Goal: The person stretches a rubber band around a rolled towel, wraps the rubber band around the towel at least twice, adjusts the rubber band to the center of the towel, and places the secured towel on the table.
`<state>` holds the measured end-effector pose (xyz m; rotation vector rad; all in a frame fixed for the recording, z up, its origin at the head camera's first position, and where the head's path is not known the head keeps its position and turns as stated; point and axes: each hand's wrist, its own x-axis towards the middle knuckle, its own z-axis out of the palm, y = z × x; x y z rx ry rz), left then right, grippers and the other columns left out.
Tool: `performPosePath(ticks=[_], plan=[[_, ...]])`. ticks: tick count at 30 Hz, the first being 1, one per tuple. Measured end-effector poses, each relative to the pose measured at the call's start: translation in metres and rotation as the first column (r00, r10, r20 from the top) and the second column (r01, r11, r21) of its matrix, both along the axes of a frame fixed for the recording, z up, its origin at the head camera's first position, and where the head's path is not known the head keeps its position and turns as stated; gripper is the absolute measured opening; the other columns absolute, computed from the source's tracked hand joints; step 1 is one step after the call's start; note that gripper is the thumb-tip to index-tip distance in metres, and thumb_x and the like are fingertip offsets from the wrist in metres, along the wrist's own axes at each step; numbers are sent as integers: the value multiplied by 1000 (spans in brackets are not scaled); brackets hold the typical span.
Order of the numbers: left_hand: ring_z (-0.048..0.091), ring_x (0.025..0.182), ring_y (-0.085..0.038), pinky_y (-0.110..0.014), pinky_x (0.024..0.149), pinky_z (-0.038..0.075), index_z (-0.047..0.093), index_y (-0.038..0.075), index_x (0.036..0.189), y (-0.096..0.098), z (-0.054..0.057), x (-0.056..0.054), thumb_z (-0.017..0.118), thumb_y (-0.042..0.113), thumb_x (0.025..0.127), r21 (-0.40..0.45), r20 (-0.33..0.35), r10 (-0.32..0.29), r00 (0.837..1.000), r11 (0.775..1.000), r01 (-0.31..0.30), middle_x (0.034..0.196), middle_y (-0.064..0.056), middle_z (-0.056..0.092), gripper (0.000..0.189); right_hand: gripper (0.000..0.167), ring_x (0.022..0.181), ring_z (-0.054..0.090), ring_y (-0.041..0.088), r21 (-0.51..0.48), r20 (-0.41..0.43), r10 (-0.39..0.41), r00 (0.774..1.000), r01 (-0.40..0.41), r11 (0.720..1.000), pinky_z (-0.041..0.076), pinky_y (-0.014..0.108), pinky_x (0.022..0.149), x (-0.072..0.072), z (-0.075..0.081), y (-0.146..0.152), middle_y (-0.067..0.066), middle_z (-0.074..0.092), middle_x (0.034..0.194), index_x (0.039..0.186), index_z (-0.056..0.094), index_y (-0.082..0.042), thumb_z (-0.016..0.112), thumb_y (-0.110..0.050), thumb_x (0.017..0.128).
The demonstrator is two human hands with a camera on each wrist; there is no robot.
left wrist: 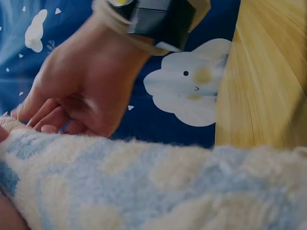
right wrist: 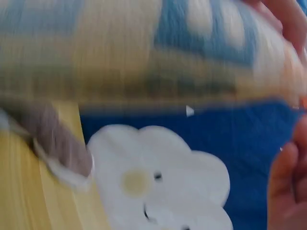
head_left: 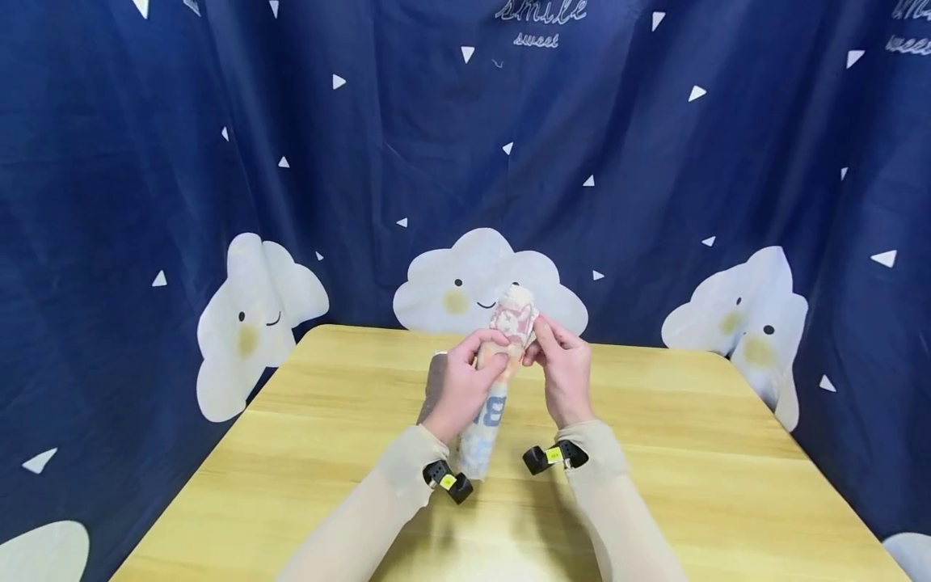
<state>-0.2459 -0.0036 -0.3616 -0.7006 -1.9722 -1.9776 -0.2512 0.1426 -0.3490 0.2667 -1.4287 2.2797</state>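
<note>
A rolled towel [head_left: 478, 449] with a fuzzy cream, light blue and pink pattern is held up on a slant above the table. My left hand [head_left: 461, 386] grips it around the upper middle, thumb on the near side. At its pink-patterned top end, my right hand [head_left: 566, 372] pinches a bit of the towel's edge between thumb and fingers. The left wrist view shows the towel's fuzzy side [left wrist: 158, 187] close up, with the right hand [left wrist: 91, 81] behind it. In the right wrist view the towel is blurred.
A grey-brown roll with a white edge [right wrist: 62, 143] lies on the wooden table [head_left: 327, 453], partly hidden behind my left hand in the head view. A dark blue curtain [head_left: 436, 145] with white clouds and triangles stands around the table's back and sides.
</note>
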Motion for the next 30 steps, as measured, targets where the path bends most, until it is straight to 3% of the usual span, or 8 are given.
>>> performPosePath(ticks=[3, 7, 11, 15, 20, 25, 27, 30], plan=[[60, 79, -13, -25, 69, 51, 68, 18, 104, 3, 3, -1, 66, 10, 92, 13, -84, 38, 996, 999, -37, 111, -3, 70, 15, 26, 44, 50, 10, -131, 31, -31, 999, 35, 991, 45, 20, 48, -4, 9, -9, -1, 65, 75, 105, 75, -4, 65, -28, 98], [60, 90, -13, -26, 77, 49, 69, 18, 102, 7, 5, -2, 67, 8, 90, 18, -137, 88, 987, 996, -87, 114, 2, 71, 15, 50, 37, 36, 5, -306, 116, 97, 988, -57, 950, 32, 19, 42, -4, 18, -12, -7, 61, 81, 127, 61, -2, 52, -45, 102], [63, 75, -10, -28, 58, 52, 68, 31, 100, 5, 4, 1, 69, 18, 91, -46, -84, 199, 976, 978, -204, 105, 8, 73, 15, 69, 38, 29, 6, -334, 212, 274, 938, -194, 922, 26, 20, 43, 1, 16, -7, -6, 65, 105, 148, 47, -13, 34, -60, 101], [64, 60, -11, -33, 47, 50, 64, 46, 99, -2, 5, 2, 69, 35, 92, -153, -24, 303, 953, 941, -303, 96, 13, 72, 14, 71, 43, 28, 8, -354, 232, 345, 909, -252, 901, 28, 22, 44, 4, 8, -1, -5, 66, 129, 151, 44, -18, 32, -64, 98], [67, 67, -14, -37, 53, 55, 64, 45, 100, -5, 8, 1, 68, 36, 92, -135, 26, 279, 960, 952, -273, 99, 9, 71, 12, 68, 54, 29, 10, -425, 135, 395, 909, -307, 851, 31, 22, 52, 3, 3, 2, -5, 66, 131, 149, 43, -21, 38, -64, 97], [62, 65, -13, -34, 52, 51, 66, 42, 100, -4, 10, 1, 69, 34, 90, -120, 22, 291, 957, 951, -286, 91, 6, 69, 13, 70, 61, 44, 8, -367, 110, 433, 895, -368, 854, 38, 22, 60, 7, -1, 1, -6, 56, 147, 150, 43, -21, 41, -65, 95], [58, 59, -12, -33, 49, 47, 67, 41, 99, -4, 9, 1, 70, 32, 89, -139, -21, 288, 958, 948, -288, 84, 7, 68, 13, 69, 66, 51, 8, -302, 119, 442, 889, -392, 869, 41, 23, 62, 9, -2, 0, -7, 63, 137, 146, 47, -20, 44, -65, 94], [54, 57, -8, -33, 64, 48, 69, 37, 99, -5, 6, 2, 71, 27, 88, -165, -88, 250, 964, 951, -261, 84, 9, 70, 15, 55, 71, 57, 9, -183, 113, 453, 884, -429, 884, 45, 23, 62, 10, -3, -1, -6, 71, 111, 132, 56, -19, 48, -60, 96]])
